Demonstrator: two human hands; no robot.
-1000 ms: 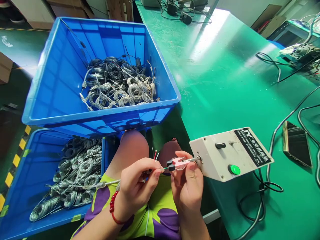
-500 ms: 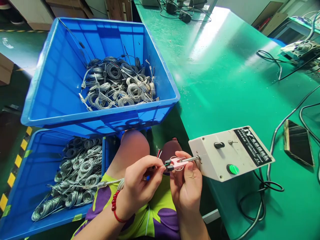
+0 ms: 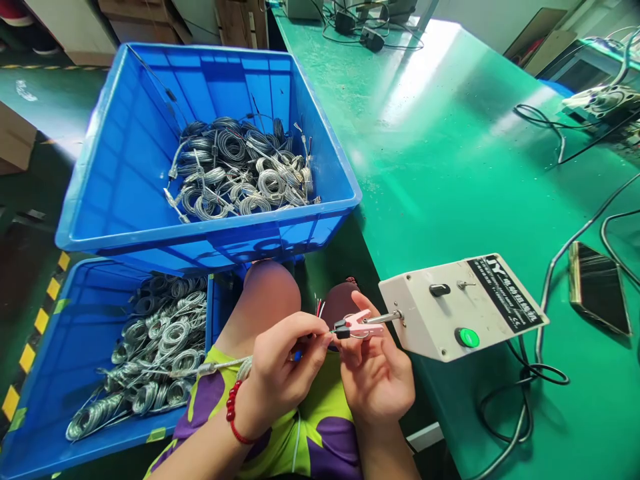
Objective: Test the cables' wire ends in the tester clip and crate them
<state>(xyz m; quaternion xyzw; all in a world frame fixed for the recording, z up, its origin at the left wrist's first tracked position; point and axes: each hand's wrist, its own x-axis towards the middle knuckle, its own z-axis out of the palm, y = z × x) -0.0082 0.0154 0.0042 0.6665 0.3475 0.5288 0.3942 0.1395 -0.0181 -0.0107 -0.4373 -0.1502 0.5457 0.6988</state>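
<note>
My left hand (image 3: 280,373) pinches the thin coloured wire ends (image 3: 320,313) of a braided metal cable (image 3: 220,367) that runs off to the left over my lap. Those ends meet the black jaws of a pink clip (image 3: 357,325) on a metal shaft sticking out of a white control box (image 3: 460,307). My right hand (image 3: 375,373) sits under the clip with its fingers loosened and its thumb raised beside the clip.
Two blue bins hold several coiled metal cables: one (image 3: 150,167) at the green bench's (image 3: 450,153) left edge, another (image 3: 50,347) lower down by my knee. A phone (image 3: 597,287) and black cords (image 3: 530,380) lie right of the box.
My right hand's fingers have come off the pink clip and dropped below it. My left hand still holds the wire ends at the clip's jaws.
</note>
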